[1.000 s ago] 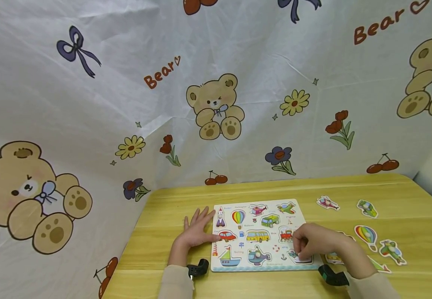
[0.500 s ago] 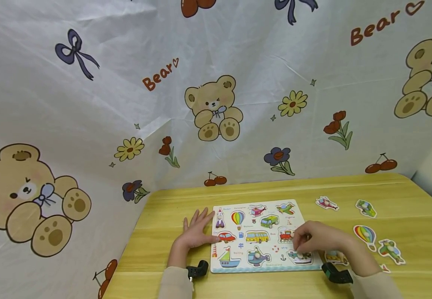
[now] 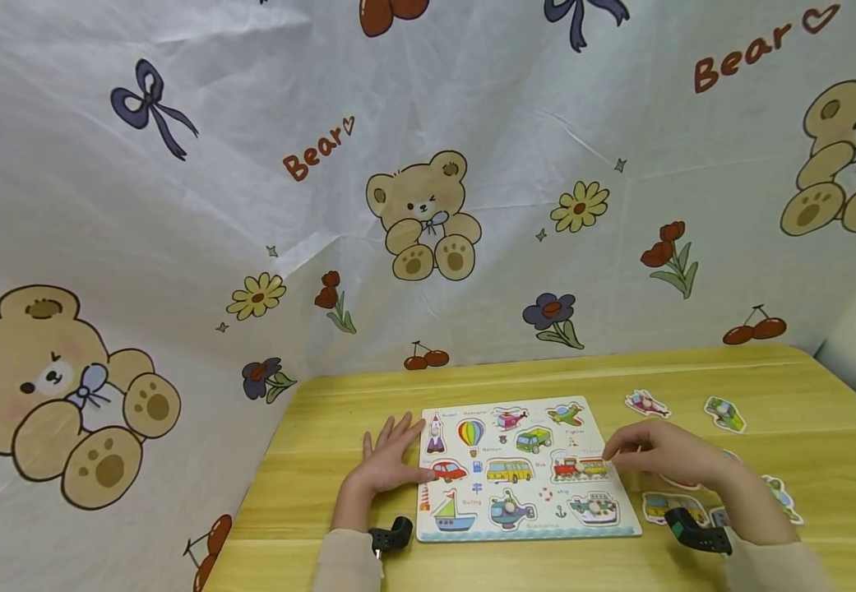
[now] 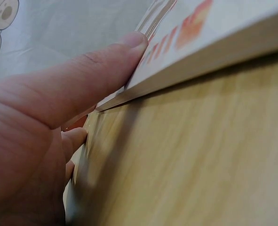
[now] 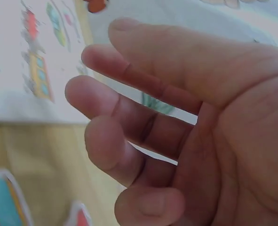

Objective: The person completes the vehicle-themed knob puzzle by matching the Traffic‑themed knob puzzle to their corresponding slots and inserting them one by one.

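Observation:
A white puzzle board [image 3: 583,487] with printed vehicles lies on the table. My left hand [image 3: 388,463] is spread at its left side, with the thumb [image 4: 106,61] resting on the board's edge in the left wrist view. The ship piece [image 3: 594,508] sits in its outline at the board's lower right. Submarine [image 3: 511,510] and rocket [image 3: 435,433] pieces also lie in the board. Above the board's right edge, near the train picture [image 3: 579,466], hovers my right hand [image 3: 664,448]. Its fingers are loosely bent, and the right wrist view shows nothing between them.
Loose pieces lie right of the board: a helicopter [image 3: 647,403], a green truck [image 3: 725,413], a yellow bus [image 3: 670,506] and a plane [image 3: 781,497] partly behind the right forearm. The forearm hides others. A bear-print cloth [image 3: 502,312] hangs behind the table.
My right hand has let go of the ship piece and moved up and right, leaving the ship and train picture uncovered. My left hand has stayed in place.

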The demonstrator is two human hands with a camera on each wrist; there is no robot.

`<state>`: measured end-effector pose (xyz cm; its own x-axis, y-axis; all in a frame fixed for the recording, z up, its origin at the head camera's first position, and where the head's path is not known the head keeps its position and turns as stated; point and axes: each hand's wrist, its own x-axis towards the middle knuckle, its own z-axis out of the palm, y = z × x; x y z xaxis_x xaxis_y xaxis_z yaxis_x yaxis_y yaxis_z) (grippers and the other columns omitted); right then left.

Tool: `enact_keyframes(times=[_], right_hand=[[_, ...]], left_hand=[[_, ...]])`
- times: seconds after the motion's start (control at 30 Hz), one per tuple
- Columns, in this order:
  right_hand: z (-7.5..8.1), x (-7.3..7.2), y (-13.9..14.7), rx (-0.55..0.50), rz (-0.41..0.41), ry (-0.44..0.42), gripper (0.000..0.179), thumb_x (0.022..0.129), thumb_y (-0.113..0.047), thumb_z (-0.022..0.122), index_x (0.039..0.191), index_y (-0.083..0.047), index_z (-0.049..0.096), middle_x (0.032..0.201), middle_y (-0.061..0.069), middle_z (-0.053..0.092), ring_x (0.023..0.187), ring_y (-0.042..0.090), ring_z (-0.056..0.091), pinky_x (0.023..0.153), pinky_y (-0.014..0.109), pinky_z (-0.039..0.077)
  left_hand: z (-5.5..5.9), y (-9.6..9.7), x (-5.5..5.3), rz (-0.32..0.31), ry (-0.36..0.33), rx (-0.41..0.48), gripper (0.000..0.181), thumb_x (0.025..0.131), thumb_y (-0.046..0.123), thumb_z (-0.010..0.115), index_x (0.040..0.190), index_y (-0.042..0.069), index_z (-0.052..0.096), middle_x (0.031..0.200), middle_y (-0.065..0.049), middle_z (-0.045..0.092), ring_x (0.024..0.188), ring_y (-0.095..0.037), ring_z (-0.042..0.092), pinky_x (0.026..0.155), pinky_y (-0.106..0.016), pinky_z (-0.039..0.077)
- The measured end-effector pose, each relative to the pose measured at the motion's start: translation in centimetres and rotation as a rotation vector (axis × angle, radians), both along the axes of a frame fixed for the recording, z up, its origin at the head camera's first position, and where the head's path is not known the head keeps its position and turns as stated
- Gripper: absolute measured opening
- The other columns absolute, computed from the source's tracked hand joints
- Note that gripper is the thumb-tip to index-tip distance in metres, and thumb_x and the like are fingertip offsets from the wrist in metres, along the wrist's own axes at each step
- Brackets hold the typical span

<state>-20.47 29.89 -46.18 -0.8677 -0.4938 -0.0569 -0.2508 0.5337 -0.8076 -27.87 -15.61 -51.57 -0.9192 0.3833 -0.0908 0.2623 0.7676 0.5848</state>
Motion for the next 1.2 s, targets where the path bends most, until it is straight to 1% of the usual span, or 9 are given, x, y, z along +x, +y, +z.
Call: enact_keyframes(times=[0.07, 0.17, 0.3, 0.43, 0.6, 0.7, 0.9, 1.1, 1.2], right_hand=[[0.3, 0.2, 0.9, -0.003, -0.036, 0.002, 0.021, 0.097, -0.017, 0.063, 0.111, -0.002, 0.070, 0.095, 0.007, 0.066, 0.067, 0.005, 0.052, 0.057, 0.023, 0.044], [0.5, 0.5, 2.2, -0.009, -0.081, 0.007, 0.024, 0.098, -0.017, 0.062, 0.114, 0.000, 0.069, 0.087, 0.007, 0.064, 0.062, 0.009, 0.052, 0.052, 0.025, 0.047], [0.4, 0.6, 3.7, -0.039, -0.108, 0.004, 0.026, 0.100, -0.015, 0.059, 0.117, 0.004, 0.066, 0.076, 0.005, 0.060, 0.055, 0.015, 0.053, 0.046, 0.029, 0.049], [-0.1, 0.8, 4.7, -0.042, -0.110, 0.043, 0.026, 0.100, -0.012, 0.059, 0.117, 0.007, 0.064, 0.079, 0.005, 0.061, 0.056, 0.017, 0.054, 0.047, 0.029, 0.049], [-0.5, 0.9, 5.4, 0.017, -0.141, 0.127, 0.027, 0.099, -0.013, 0.061, 0.118, 0.005, 0.065, 0.091, 0.003, 0.066, 0.068, 0.007, 0.056, 0.057, 0.025, 0.049], [-0.6, 1.1, 5.8, 0.051, -0.182, 0.126, 0.027, 0.098, -0.013, 0.062, 0.119, 0.004, 0.065, 0.095, 0.004, 0.067, 0.075, 0.003, 0.056, 0.062, 0.023, 0.050], [-0.6, 1.6, 6.7, 0.130, -0.333, 0.140, 0.026, 0.096, -0.017, 0.066, 0.118, -0.002, 0.069, 0.094, 0.002, 0.063, 0.074, 0.004, 0.051, 0.061, 0.023, 0.048], [-1.1, 1.9, 8.2, 0.155, -0.360, 0.178, 0.023, 0.095, -0.014, 0.066, 0.114, -0.001, 0.070, 0.090, -0.001, 0.063, 0.073, 0.001, 0.050, 0.062, 0.022, 0.048], [-1.1, 1.9, 8.8, 0.190, -0.363, 0.158, 0.021, 0.096, -0.014, 0.066, 0.111, -0.001, 0.071, 0.092, 0.000, 0.066, 0.074, -0.002, 0.050, 0.063, 0.020, 0.048]], left_hand=[[-0.1, 0.0, 0.0, 0.000, 0.000, 0.000, 0.094, 0.078, 0.047, 0.082, 0.157, 0.025, 0.035, 0.169, -0.007, 0.017, 0.157, -0.040, 0.002, 0.117, -0.071, -0.012], [-0.2, 0.0, 0.0, 0.003, -0.001, 0.000, 0.094, 0.078, 0.047, 0.081, 0.157, 0.025, 0.035, 0.169, -0.007, 0.017, 0.157, -0.040, 0.002, 0.117, -0.071, -0.012], [-0.2, 0.0, -0.1, 0.004, -0.010, 0.006, 0.095, 0.078, 0.048, 0.081, 0.157, 0.026, 0.034, 0.169, -0.006, 0.016, 0.157, -0.039, 0.001, 0.117, -0.071, -0.013], [-0.2, 0.0, 0.0, 0.001, -0.017, 0.007, 0.095, 0.078, 0.049, 0.081, 0.157, 0.026, 0.034, 0.170, -0.006, 0.015, 0.157, -0.039, 0.000, 0.117, -0.071, -0.014], [-0.2, 0.1, 0.0, 0.010, -0.012, 0.008, 0.095, 0.077, 0.048, 0.081, 0.157, 0.025, 0.034, 0.169, -0.006, 0.016, 0.157, -0.039, 0.001, 0.117, -0.071, -0.013], [-0.2, 0.1, 0.0, 0.013, -0.015, 0.007, 0.096, 0.077, 0.048, 0.081, 0.157, 0.026, 0.034, 0.169, -0.006, 0.016, 0.157, -0.039, 0.000, 0.117, -0.070, -0.014], [-0.3, 0.1, 0.0, 0.009, -0.019, 0.010, 0.096, 0.078, 0.049, 0.081, 0.158, 0.025, 0.033, 0.169, -0.007, 0.015, 0.157, -0.039, -0.001, 0.116, -0.070, -0.015], [-0.1, 0.1, 0.0, -0.004, -0.004, -0.016, 0.095, 0.077, 0.050, 0.079, 0.157, 0.026, 0.034, 0.169, -0.008, 0.017, 0.157, -0.040, 0.001, 0.116, -0.073, -0.011], [-0.1, 0.1, 0.0, -0.003, -0.003, -0.015, 0.095, 0.077, 0.050, 0.080, 0.157, 0.026, 0.034, 0.169, -0.009, 0.017, 0.156, -0.040, 0.001, 0.116, -0.073, -0.011]])
